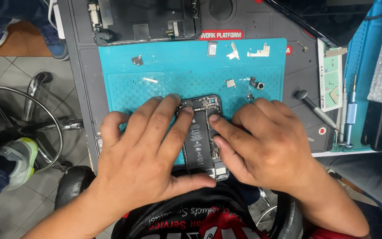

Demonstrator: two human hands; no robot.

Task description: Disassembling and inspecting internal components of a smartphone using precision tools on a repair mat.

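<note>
An opened phone body with its black battery exposed lies upright on a teal work mat. My left hand grips the phone's left side, fingers over its upper left edge and thumb across its bottom. My right hand holds the right side, with the index finger and thumb pressing on the parts beside the battery.
Small metal brackets, a camera module and loose screws lie on the mat's far part. A detached phone screen rests beyond the mat. Screwdrivers stand at the right. A stool frame is on the floor at left.
</note>
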